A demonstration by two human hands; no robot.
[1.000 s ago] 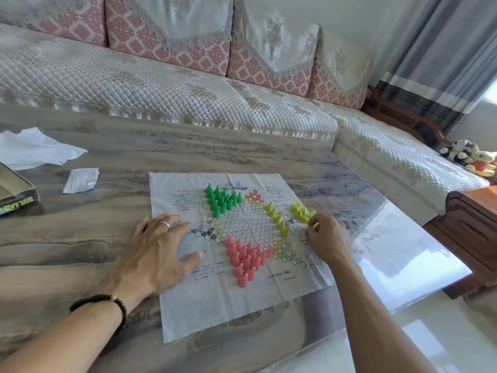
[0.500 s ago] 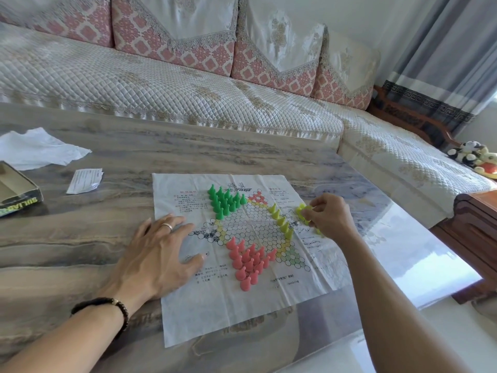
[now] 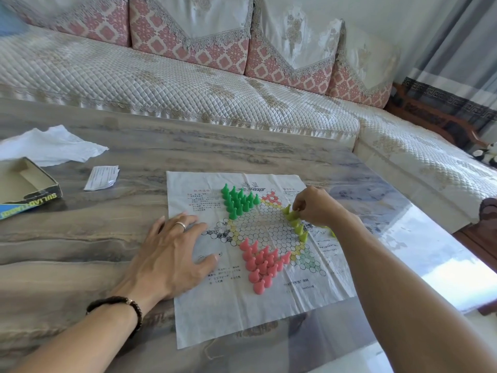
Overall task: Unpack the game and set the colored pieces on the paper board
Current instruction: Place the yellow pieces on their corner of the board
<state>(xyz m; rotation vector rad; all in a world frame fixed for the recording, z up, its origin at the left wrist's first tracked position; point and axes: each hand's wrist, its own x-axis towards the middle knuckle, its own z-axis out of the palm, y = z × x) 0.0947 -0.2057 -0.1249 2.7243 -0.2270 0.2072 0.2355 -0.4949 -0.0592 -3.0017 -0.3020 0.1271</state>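
One yellow-green peg [image 3: 295, 213] sat pinched in my right hand [image 3: 317, 207]; my flat left hand [image 3: 172, 254] pinned the paper board [image 3: 242, 313]. A careless wrist could topple neighbouring pegs.

R hand [image 3: 317, 207] moved left from loose yellow-green pcs at paper board's [image 3: 242, 313] right edge onto yellow-green row [image 3: 295, 222], fingertips pinching there.

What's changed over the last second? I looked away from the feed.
The right hand moved from the loose yellow-green pieces off the board's right side up to the top of the yellow-green row, where it now pinches a piece. The left hand stayed flat on the paper board. The green pieces and pink pieces are unchanged.
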